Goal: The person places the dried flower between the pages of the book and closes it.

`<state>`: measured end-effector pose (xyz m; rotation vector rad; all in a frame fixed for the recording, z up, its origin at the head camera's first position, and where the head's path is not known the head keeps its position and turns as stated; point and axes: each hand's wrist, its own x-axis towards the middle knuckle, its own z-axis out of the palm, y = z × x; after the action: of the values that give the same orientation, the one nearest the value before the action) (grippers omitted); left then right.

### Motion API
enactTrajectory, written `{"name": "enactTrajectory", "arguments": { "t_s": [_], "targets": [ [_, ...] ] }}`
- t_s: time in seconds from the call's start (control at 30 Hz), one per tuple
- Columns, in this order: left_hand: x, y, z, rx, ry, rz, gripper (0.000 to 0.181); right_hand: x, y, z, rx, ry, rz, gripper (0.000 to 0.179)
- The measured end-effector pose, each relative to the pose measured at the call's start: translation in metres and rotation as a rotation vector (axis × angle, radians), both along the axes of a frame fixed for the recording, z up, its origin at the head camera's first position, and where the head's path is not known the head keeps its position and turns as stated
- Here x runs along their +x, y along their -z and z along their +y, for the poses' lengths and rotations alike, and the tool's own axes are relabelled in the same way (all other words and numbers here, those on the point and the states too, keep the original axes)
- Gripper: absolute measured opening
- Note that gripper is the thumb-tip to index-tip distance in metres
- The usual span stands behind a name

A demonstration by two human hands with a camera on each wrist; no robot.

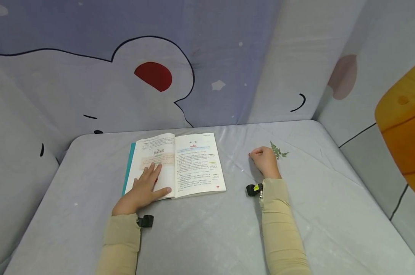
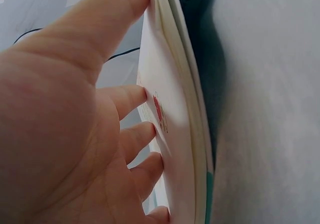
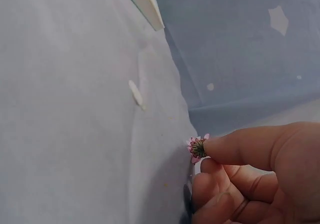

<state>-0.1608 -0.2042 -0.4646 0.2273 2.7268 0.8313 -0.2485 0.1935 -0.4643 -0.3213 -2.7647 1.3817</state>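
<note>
An open book [image 1: 200,168] lies on the cloth-covered table, pages up. My left hand [image 1: 146,189] rests on its left page with the fingers spread and straight, and the thumb reaches toward the lower edge near the fold. Beside those fingers a small red shape [image 2: 159,109] shows on the page. To the right of the book, my right hand [image 1: 265,160] pinches a small pink flower [image 3: 197,149] between thumb and forefinger, petals facing away from the hand. A green fern-like leaf [image 1: 278,151] lies just beyond that hand, partly hidden by it.
A small white petal-like piece [image 3: 135,93] lies on the cloth between book and right hand. Pale printed fabric [image 1: 221,68] rises behind the table, with another panel [image 1: 372,114] along the right side. A teal cover edge [image 1: 128,168] sticks out at the book's left.
</note>
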Motion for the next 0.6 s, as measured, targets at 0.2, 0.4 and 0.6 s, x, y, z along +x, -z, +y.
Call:
{"name": "enactTrajectory", "arguments": {
  "t_s": [0.2, 0.4, 0.6],
  "targets": [
    [0.0, 0.0, 0.0, 0.002, -0.001, 0.001, 0.099, 0.001, -0.008, 0.0, -0.046, -0.013, 0.013, 0.017],
    [0.001, 0.001, 0.0, 0.023, 0.0, 0.005, 0.101, 0.002, -0.018, -0.004, -0.094, -0.02, 0.013, 0.02],
    [0.0, 0.001, -0.001, 0.028, 0.007, 0.011, 0.102, 0.002, -0.024, -0.013, -0.246, -0.046, -0.046, 0.019]
  ]
}}
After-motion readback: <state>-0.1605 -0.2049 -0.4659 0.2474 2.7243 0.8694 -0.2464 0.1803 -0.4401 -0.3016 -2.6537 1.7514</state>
